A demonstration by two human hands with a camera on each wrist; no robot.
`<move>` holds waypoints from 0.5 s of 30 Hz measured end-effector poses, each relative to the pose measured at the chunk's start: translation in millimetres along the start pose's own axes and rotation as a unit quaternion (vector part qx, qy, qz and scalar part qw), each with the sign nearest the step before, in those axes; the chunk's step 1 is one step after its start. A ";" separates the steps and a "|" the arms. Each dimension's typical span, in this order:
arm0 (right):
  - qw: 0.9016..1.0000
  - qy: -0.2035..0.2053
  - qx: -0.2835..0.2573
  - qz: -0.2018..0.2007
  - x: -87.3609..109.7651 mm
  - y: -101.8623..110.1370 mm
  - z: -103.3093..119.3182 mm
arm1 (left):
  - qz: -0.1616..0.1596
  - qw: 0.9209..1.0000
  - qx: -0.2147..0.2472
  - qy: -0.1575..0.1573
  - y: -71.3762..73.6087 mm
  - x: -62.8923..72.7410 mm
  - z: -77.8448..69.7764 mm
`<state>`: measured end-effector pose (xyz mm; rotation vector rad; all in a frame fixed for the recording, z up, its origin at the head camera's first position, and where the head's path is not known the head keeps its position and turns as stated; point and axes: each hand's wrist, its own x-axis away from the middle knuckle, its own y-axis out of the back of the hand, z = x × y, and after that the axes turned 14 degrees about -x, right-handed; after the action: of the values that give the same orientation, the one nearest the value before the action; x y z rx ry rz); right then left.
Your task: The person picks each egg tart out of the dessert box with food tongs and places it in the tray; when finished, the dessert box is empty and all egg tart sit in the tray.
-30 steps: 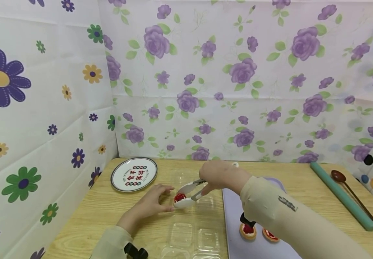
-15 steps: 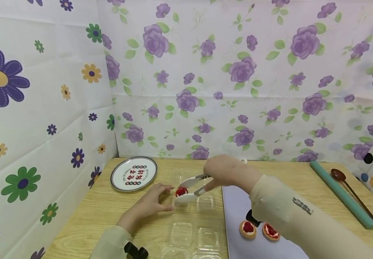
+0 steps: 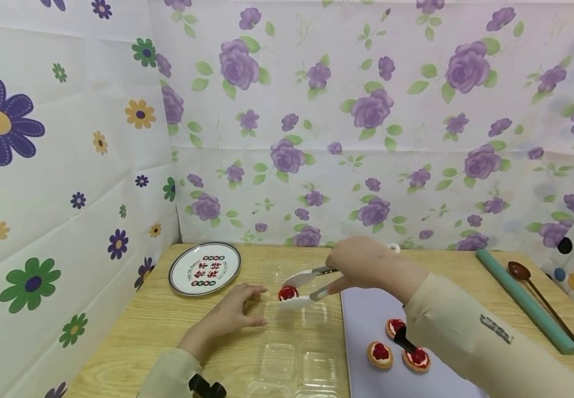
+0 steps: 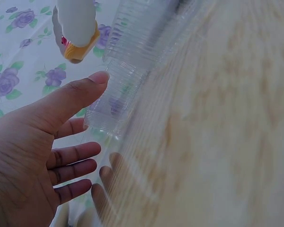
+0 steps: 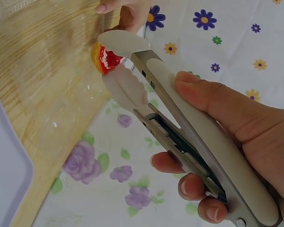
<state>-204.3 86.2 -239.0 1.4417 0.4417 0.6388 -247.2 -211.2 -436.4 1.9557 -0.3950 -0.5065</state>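
Observation:
My right hand (image 3: pixel 361 262) grips a pair of tongs (image 5: pixel 203 137), thumb on one arm and fingers on the other. Between the white tong tips is a small tart (image 3: pixel 288 293) with red topping and cream, held above a clear plastic container (image 3: pixel 277 362) with several compartments. My left hand (image 3: pixel 234 312) lies at the container's left side, fingers spread and holding nothing. In the left wrist view its thumb is beside the clear wall; whether it touches is hard to tell. Several more tarts (image 3: pixel 380 354) sit on the lilac tray (image 3: pixel 361 315) at the right.
A white plate (image 3: pixel 204 269) with red lettering stands at the table's back left. To the far right lie a green rolling pin (image 3: pixel 526 301) and a brown ladle (image 3: pixel 520 271). Patterned cloth walls border the table behind and at the left.
My right hand has drawn to the right, bringing the tongs and tart rightward and slightly up over the container. More tarts on the tray now show. My left hand stays put.

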 end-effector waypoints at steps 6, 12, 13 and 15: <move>1.000 0.004 -0.001 -0.012 11.2 2.4 -5.9 | -0.001 1.000 -0.003 0.000 0.3 1.1 -1.2; 1.000 -0.007 0.001 -0.021 26.4 3.3 -10.6 | -0.004 1.000 -0.006 -0.002 0.6 1.0 -1.7; 1.000 -0.007 0.001 -0.023 29.1 3.2 -11.5 | -0.004 1.000 -0.004 -0.003 0.8 0.9 -1.8; 1.000 -0.008 0.000 -0.026 34.2 2.6 -13.8 | -0.005 1.000 -0.002 -0.003 1.0 0.7 -2.1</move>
<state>-187.5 118.7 -234.4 1.4296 0.4650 0.5849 -245.6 -210.4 -434.8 1.9537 -0.3893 -0.5192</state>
